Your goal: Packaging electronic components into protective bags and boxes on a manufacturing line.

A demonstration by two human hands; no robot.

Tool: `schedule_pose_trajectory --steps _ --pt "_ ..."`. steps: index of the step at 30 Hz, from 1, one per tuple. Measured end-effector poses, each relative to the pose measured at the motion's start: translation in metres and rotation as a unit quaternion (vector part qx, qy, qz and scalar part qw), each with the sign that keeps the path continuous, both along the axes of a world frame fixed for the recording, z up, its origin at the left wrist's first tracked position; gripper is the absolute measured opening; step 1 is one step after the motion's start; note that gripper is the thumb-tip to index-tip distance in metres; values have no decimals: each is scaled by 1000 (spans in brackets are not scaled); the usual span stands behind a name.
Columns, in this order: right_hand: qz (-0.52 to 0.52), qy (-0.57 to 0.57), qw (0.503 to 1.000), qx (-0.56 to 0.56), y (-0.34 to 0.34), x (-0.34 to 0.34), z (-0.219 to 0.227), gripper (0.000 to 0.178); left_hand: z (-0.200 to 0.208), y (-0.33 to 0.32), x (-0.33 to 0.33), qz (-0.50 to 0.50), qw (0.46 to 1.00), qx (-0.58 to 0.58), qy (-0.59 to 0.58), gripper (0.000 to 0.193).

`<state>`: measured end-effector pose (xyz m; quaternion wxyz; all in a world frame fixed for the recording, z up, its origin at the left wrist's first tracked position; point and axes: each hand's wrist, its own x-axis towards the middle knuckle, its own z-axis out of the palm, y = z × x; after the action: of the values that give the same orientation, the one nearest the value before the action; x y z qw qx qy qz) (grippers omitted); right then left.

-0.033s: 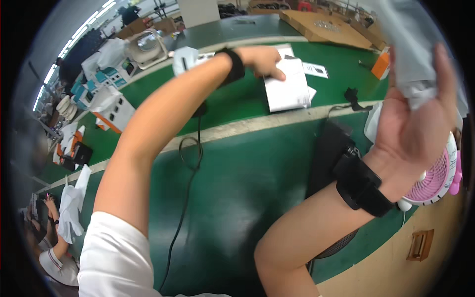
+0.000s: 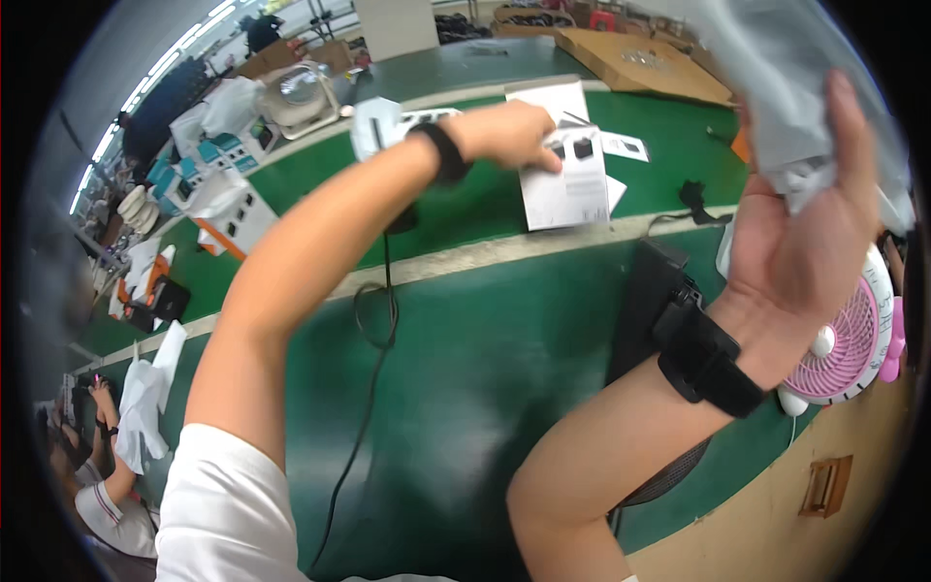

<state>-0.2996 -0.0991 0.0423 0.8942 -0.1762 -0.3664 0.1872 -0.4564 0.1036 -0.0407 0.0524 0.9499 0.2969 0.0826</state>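
Observation:
Out over the far side of the table, my left hand [image 2: 509, 136] is closed on the upper left edge of a flat white printed box [image 2: 567, 199]. Dark product pictures show on its face; whether it is filled I cannot tell. Behind it lie another white piece [image 2: 548, 97] and a small white printed card [image 2: 624, 145]. Raised at the right, my right hand [image 2: 805, 233] grips a crumpled pale grey plastic bag [image 2: 786, 87], its fingers partly hidden by the bag. A black strap circles each wrist.
A pink and white fan [image 2: 844, 339] stands at the right edge. A black cable [image 2: 364, 427] crosses the green table [image 2: 465, 388]. White and orange boxes [image 2: 233, 213] stand at left, a cardboard sheet [image 2: 640, 63] lies far back, and another person's arm [image 2: 118, 480] shows lower left.
The white box has tilted, so its printed pictures now show where glare hid them. My left hand has shifted slightly nearer. The plastic bag has moved a little left, blurred by motion.

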Motion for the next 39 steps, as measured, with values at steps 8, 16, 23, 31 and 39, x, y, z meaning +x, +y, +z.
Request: schedule_pose_trajectory --steps 8,16,23,31,39 --pt "412 -238 879 -20 -30 -143 16 42 25 -250 -200 193 963 190 -3 28" --pt "657 -285 679 -161 -42 -284 -72 47 -41 -303 -289 180 911 -78 -364 36" --pt "451 -470 735 -186 -60 -281 -48 58 -73 -307 -315 130 940 55 -311 35" --pt "226 -648 703 -186 -58 -260 -49 66 -79 -310 -327 149 925 209 -279 39" --pt "-150 -918 366 11 -102 -296 -70 67 -63 -309 -326 72 917 229 -319 56"
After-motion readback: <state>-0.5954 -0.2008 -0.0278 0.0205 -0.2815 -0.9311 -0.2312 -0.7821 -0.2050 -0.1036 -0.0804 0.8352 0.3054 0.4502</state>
